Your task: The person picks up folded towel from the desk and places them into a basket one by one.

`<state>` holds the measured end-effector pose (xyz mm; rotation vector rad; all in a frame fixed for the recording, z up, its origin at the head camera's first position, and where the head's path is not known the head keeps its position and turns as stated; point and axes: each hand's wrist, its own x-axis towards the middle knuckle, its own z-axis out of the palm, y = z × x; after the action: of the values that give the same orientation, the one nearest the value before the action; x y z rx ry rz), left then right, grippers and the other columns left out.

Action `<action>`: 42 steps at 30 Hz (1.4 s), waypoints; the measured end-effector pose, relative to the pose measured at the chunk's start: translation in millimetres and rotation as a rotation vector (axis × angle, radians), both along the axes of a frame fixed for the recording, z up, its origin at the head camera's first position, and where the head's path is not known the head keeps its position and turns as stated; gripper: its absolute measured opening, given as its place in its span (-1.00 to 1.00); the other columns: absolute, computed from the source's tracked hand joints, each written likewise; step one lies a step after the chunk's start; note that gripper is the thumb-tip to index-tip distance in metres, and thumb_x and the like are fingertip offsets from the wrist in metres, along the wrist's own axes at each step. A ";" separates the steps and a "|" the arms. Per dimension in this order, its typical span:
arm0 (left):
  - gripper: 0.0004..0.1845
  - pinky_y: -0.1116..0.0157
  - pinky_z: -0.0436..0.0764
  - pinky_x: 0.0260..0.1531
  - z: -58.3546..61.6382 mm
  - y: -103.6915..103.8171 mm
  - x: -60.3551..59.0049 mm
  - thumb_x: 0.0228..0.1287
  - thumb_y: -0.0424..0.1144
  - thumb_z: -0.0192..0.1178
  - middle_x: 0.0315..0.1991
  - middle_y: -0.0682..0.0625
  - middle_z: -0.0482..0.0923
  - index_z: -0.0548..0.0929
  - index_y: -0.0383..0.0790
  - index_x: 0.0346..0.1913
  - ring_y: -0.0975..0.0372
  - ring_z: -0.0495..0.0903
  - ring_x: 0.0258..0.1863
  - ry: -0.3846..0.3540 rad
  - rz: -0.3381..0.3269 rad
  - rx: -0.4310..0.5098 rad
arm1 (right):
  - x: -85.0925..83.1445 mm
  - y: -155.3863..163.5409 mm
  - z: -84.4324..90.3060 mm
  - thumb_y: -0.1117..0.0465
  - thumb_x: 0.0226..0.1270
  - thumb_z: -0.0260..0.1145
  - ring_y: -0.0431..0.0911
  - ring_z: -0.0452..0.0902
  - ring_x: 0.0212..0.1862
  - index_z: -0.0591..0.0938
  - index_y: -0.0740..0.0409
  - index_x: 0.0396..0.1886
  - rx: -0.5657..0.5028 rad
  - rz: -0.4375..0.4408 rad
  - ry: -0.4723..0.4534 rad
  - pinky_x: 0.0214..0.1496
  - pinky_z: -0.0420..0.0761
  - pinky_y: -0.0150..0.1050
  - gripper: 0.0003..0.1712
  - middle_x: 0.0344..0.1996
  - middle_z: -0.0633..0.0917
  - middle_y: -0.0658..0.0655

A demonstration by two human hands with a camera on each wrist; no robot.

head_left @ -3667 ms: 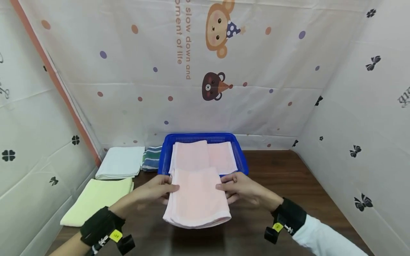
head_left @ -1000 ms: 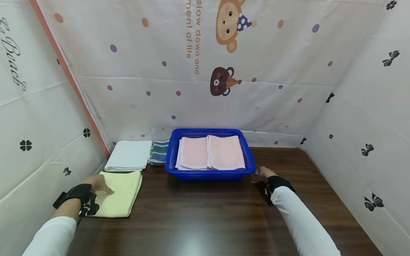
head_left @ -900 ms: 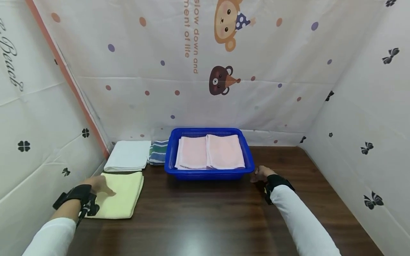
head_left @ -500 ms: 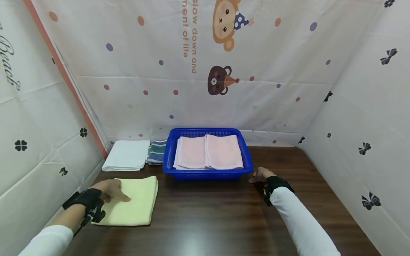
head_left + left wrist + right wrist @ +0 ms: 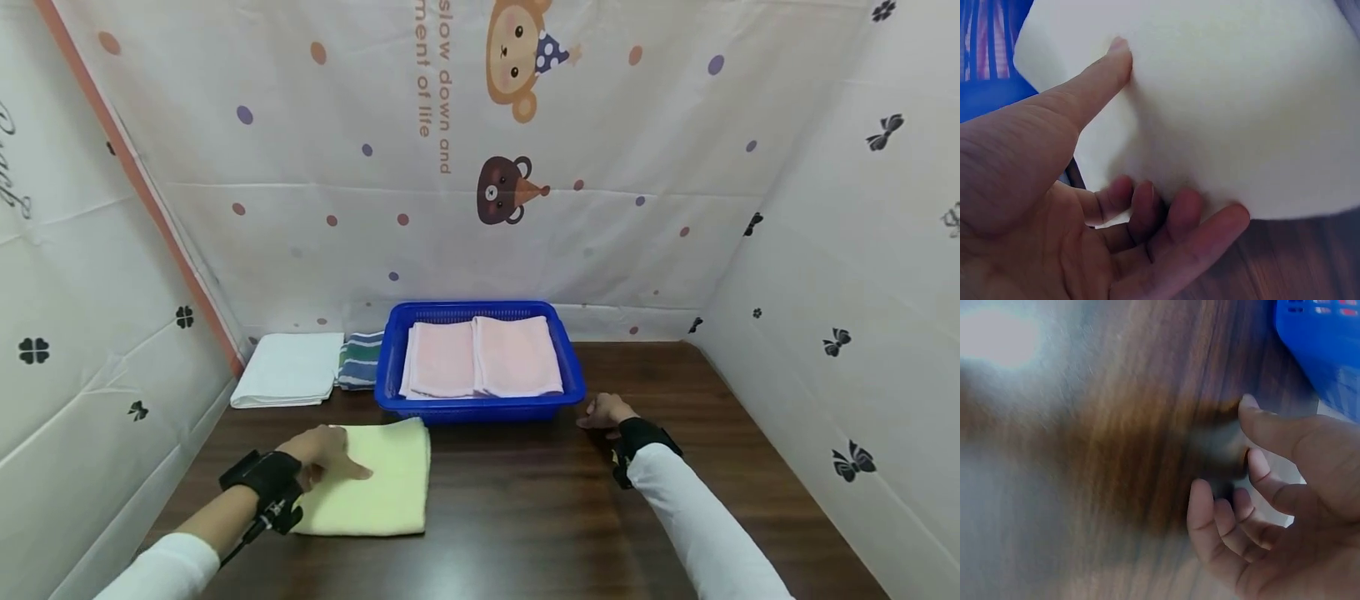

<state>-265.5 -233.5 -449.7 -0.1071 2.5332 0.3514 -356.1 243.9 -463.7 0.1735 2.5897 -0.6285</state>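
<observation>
My left hand (image 5: 324,454) grips a folded pale yellow towel (image 5: 386,487) by its left side. In the left wrist view the thumb lies across the top of the towel (image 5: 1241,112), and the curled fingertips meet its edge. On the dark wooden table (image 5: 525,517), just right of the blue basket (image 5: 480,408), my right hand (image 5: 606,412) rests with fingers loosely bent. Nothing is between those fingers in the right wrist view, where the right hand (image 5: 1291,506) shows palm side. Folded pink towels (image 5: 517,358) lie side by side in the basket.
A folded white towel (image 5: 288,367) lies at the back left. Next to it, a striped green and blue towel (image 5: 360,362) sits against the basket's left side. Patterned cloth walls (image 5: 300,250) enclose the table at the back and both sides.
The pink towel held in both hands earlier is now in the basket. My left hand has drawn the yellow towel rightward from the left edge. My right hand has stayed by the basket lately.
</observation>
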 end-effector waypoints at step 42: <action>-0.75 0.30 0.47 -0.42 -15.7 95.6 43.6 0.27 -0.21 0.37 -0.40 -0.04 0.44 0.56 -0.33 -0.37 0.18 0.44 -0.41 0.218 0.154 0.628 | 102.8 -96.2 -5.1 0.07 0.32 0.47 -0.24 0.35 -0.71 0.59 0.19 -0.65 -0.383 0.289 0.230 -0.63 0.40 -0.37 -0.58 -0.82 0.38 -0.09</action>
<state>-221.9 -137.9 -465.4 -0.0203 2.5002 1.2542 -253.3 147.6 -468.8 -0.4105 2.5738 -1.0640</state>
